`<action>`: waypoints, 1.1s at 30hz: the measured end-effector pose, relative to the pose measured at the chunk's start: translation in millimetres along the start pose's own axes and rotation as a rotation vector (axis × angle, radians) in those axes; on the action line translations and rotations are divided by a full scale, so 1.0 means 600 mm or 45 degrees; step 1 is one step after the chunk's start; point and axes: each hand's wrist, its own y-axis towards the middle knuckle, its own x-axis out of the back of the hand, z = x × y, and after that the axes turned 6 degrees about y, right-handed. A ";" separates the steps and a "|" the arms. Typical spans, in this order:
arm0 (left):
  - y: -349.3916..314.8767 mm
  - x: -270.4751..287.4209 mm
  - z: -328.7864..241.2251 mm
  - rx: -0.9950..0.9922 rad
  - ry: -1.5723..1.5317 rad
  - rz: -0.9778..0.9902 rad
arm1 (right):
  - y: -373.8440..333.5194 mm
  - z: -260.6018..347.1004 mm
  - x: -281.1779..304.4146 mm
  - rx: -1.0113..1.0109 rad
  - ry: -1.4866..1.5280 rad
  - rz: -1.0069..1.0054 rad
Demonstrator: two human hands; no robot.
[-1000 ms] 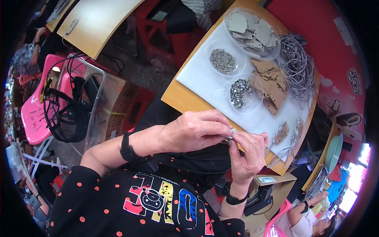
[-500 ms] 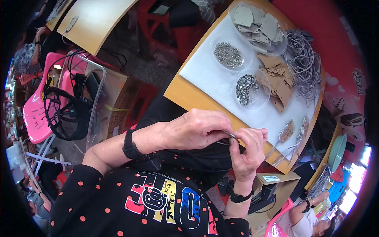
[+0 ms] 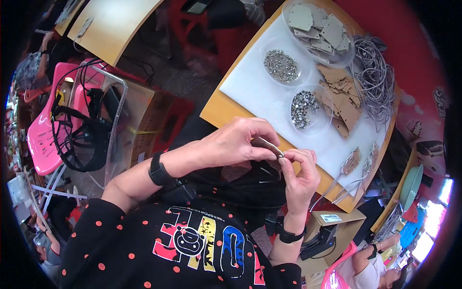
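My left hand (image 3: 244, 142) is closed on a thin tan-grey flat piece (image 3: 264, 144), held edge-on between thumb and fingers. My right hand (image 3: 300, 174) pinches the near right edge of that piece, its fingertips meeting those of the left. Anything small between the right fingertips is hidden. Both hands are above my lap, just in front of the table edge. Closest on the table is a clear round dish (image 3: 321, 119) of shiny metal studs. Behind it stands another clear dish (image 3: 302, 79) with smaller silvery bits.
A white mat (image 3: 240, 89) covers much of the wooden table (image 3: 211, 114). Toward the back lie a dish of grey flat pieces (image 3: 332, 31), brown sheets (image 3: 344, 103) and a bundle of grey cords (image 3: 378, 82). Two corded pieces (image 3: 351, 161) rest at right. A pink chair (image 3: 43, 137) stands left.
My left hand has risen slightly and turned, bringing the flat piece's face into view. My right hand has shifted a little left, still pinching at the edge.
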 end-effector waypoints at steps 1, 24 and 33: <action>0.000 0.007 -0.007 -0.010 0.002 -0.004 | 0.004 0.001 0.003 0.010 -0.004 -0.001; -0.060 0.081 0.027 0.464 -0.981 -0.269 | 0.334 0.003 -0.069 0.321 -1.149 0.672; -0.058 0.086 0.028 0.472 -1.271 -0.230 | 0.328 -0.007 -0.065 0.389 -1.196 0.686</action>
